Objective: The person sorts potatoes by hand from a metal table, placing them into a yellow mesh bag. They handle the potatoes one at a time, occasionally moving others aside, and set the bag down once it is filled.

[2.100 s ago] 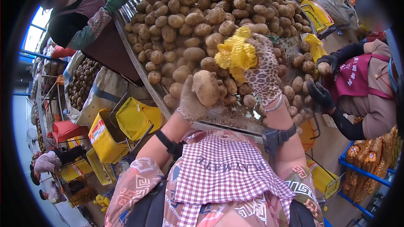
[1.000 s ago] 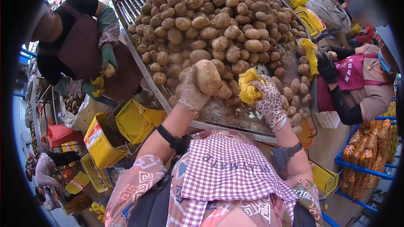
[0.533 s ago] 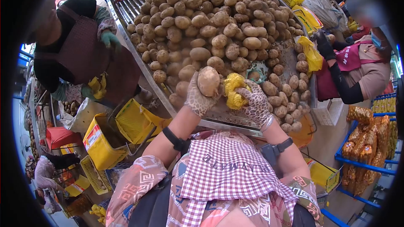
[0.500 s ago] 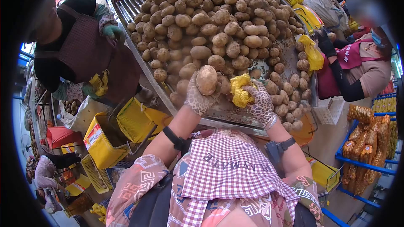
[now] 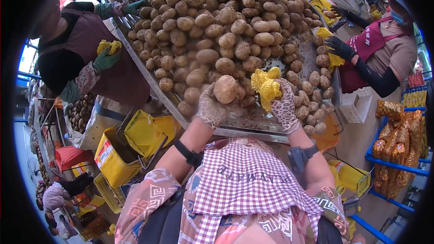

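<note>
My left hand (image 5: pixel 211 108), in a leopard-print glove, holds a large potato (image 5: pixel 225 89) over the near edge of a metal table (image 5: pixel 253 132). To its right, my right hand (image 5: pixel 285 106) wears a matching glove and has its fingers round a crumpled yellow mesh cloth (image 5: pixel 266 89). Cloth and potato are apart. Beyond both hands a big heap of soil-marked potatoes (image 5: pixel 212 27) covers much of the table. A looser group of potatoes (image 5: pixel 314 95) lies just right of my right hand.
A co-worker (image 5: pixel 90 49) in green gloves stands at the left, another (image 5: pixel 379 49) in dark gloves at the right. Yellow baskets (image 5: pixel 115 158) stand below left. A white crate (image 5: pixel 356 105) and a blue rack (image 5: pixel 398 167) with bagged goods are at the right.
My right hand has moved slightly right and the cloth has spread upward. The left co-worker now reaches to the heap with one hand and holds up yellow mesh in the other.
</note>
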Available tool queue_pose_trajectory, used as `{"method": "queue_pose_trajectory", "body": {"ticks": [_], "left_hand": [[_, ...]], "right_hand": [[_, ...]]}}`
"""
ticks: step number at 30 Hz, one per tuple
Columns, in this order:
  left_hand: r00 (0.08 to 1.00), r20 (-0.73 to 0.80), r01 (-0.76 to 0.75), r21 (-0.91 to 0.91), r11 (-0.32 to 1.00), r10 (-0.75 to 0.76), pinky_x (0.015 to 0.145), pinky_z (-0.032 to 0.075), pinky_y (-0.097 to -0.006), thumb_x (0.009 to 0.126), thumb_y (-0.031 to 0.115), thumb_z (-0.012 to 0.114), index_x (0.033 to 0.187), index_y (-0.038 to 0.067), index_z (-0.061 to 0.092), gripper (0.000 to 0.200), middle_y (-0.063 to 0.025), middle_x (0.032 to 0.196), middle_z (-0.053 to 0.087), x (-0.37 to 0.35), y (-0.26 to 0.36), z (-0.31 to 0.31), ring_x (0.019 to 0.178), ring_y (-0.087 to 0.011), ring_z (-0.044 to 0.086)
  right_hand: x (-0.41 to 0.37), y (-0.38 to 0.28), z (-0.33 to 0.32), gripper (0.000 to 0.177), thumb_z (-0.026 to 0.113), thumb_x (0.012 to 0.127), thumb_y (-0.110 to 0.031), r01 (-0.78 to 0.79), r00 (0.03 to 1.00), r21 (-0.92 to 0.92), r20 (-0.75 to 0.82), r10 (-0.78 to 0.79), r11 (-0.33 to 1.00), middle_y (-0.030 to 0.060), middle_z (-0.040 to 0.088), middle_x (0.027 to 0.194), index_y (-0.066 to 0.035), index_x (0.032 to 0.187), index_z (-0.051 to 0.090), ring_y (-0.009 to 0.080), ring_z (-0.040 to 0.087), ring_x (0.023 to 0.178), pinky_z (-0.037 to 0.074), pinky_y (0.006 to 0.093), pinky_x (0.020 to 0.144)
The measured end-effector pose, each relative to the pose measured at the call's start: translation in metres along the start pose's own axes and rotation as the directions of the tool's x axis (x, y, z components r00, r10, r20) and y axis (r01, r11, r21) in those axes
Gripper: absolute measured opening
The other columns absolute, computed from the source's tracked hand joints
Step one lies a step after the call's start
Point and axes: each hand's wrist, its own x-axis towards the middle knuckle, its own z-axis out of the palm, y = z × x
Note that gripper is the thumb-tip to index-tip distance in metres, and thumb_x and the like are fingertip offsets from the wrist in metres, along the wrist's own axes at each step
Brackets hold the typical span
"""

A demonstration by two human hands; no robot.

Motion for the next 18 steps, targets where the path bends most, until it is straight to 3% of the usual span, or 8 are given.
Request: {"method": "queue_pose_trajectory", "body": {"ticks": [4, 6, 9, 10, 12, 14, 16, 18], "left_hand": [[0.996, 0.086, 0.031, 0.026, 0.999, -0.033, 0.093, 0.046, -0.0517, 0.091, 0.034, 0.043, 0.124, 0.004, 0.048, 0.045, -0.0172, 0.120, 0.054, -0.004, -0.004, 0.024, 0.110, -0.0337, 0.054], [0.998, 0.059, 0.030, -0.031, 0.999, -0.028, 0.093, 0.046, -0.0531, 0.093, 0.038, 0.040, 0.122, 0.005, 0.050, 0.046, -0.0175, 0.119, 0.055, -0.002, -0.005, 0.031, 0.106, -0.0353, 0.056], [0.879, 0.437, 0.053, 0.307, 0.950, -0.190, 0.093, 0.049, -0.0446, 0.091, 0.048, 0.047, 0.126, 0.003, 0.046, 0.057, -0.0163, 0.124, 0.053, 0.015, 0.005, 0.000, 0.109, -0.0290, 0.056], [0.932, 0.313, 0.019, 0.463, 0.886, -0.183, 0.084, 0.054, -0.0402, 0.092, 0.045, 0.044, 0.128, 0.002, 0.044, 0.056, -0.0163, 0.125, 0.052, 0.037, 0.016, -0.038, 0.105, -0.0264, 0.058], [0.998, 0.054, 0.028, 0.206, 0.978, -0.040, 0.078, 0.055, -0.0419, 0.092, 0.049, 0.039, 0.127, 0.007, 0.049, 0.055, -0.0164, 0.122, 0.056, 0.010, -0.006, 0.024, 0.101, -0.0290, 0.060], [0.979, 0.189, 0.031, 0.221, 0.975, -0.074, 0.074, 0.056, -0.0400, 0.092, 0.046, 0.040, 0.127, 0.006, 0.048, 0.054, -0.0169, 0.122, 0.055, 0.001, 0.007, 0.023, 0.099, -0.0272, 0.061], [0.946, 0.303, 0.043, 0.230, 0.972, -0.114, 0.070, 0.057, -0.0382, 0.093, 0.044, 0.040, 0.128, 0.004, 0.047, 0.054, -0.0174, 0.123, 0.054, -0.006, 0.013, 0.020, 0.096, -0.0254, 0.061], [0.912, 0.350, 0.211, 0.048, 0.976, -0.214, 0.070, 0.056, -0.0388, 0.092, 0.045, 0.042, 0.129, 0.001, 0.044, 0.058, -0.0180, 0.124, 0.053, -0.005, 0.015, 0.023, 0.092, -0.0240, 0.062]], "right_hand": [[0.016, -0.032, 0.014, 0.047, 0.072, 0.064, 0.001, -0.152, 0.988, 0.309, 0.024, 0.152, 0.939, 0.0166, 0.056, 0.117, -0.006, 0.108, 0.060, 0.0303, 0.054, 0.111, 0.042, 0.0369, 0.098], [0.017, -0.058, 0.013, 0.048, 0.073, 0.064, 0.000, 0.221, 0.973, 0.157, 0.030, -0.228, 0.963, 0.0158, 0.055, 0.120, -0.009, 0.109, 0.061, 0.0304, 0.053, 0.114, 0.044, 0.0377, 0.097], [0.013, -0.098, 0.011, 0.050, 0.076, 0.064, -0.009, 0.538, 0.788, -0.062, 0.389, -0.476, 0.840, 0.0140, 0.052, 0.126, -0.019, 0.112, 0.064, 0.0335, 0.052, 0.114, 0.046, 0.0400, 0.095], [0.013, -0.090, 0.015, 0.050, 0.076, 0.065, -0.009, 0.625, 0.708, -0.082, 0.478, -0.520, 0.777, 0.0138, 0.052, 0.126, -0.020, 0.112, 0.063, 0.0341, 0.052, 0.113, 0.046, 0.0405, 0.095], [0.011, -0.054, 0.019, 0.050, 0.075, 0.064, -0.006, 0.543, 0.807, -0.087, 0.331, -0.490, 0.835, 0.0145, 0.055, 0.121, -0.015, 0.111, 0.062, 0.0331, 0.053, 0.112, 0.047, 0.0404, 0.094], [0.021, -0.016, 0.008, 0.050, 0.073, 0.065, 0.001, 0.223, 0.973, -0.116, 0.085, -0.214, 0.968, 0.0144, 0.058, 0.115, -0.007, 0.112, 0.060, 0.0285, 0.054, 0.112, 0.046, 0.0380, 0.093], [0.024, 0.024, -0.006, 0.046, 0.067, 0.068, 0.008, -0.284, 0.956, 0.143, -0.039, 0.292, 0.948, 0.0139, 0.060, 0.110, 0.000, 0.112, 0.057, 0.0237, 0.053, 0.112, 0.044, 0.0351, 0.095], [0.022, 0.036, -0.015, 0.048, 0.067, 0.072, 0.007, -0.292, 0.949, 0.161, -0.070, 0.306, 0.943, 0.0129, 0.058, 0.114, -0.001, 0.117, 0.053, 0.0222, 0.052, 0.113, 0.042, 0.0346, 0.098]]}}
